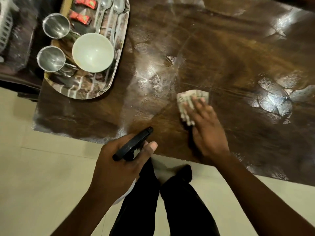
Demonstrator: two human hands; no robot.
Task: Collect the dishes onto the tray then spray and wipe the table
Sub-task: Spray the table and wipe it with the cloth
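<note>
On the dark wooden table [230, 53] my right hand [207, 130] lies flat with straight fingers, pressing a pale folded cloth [187, 103] onto the surface near the front edge. My left hand [119, 166] grips a spray bottle with a black head [133, 145] just off the table's front edge; its body is mostly hidden under my hand. At the table's left end a shiny steel tray [88, 86] carries a white bowl [92, 52], two steel cups [56, 25] [51, 58], two spoons [112, 7] and two red wrappers [79, 17].
Wet, glossy patches show on the table top around the middle and at the right. Pale floor tiles [42, 167] lie in front of the table, with my dark-trousered legs [170, 201] below. A white slatted basket [5, 26] stands at the far left.
</note>
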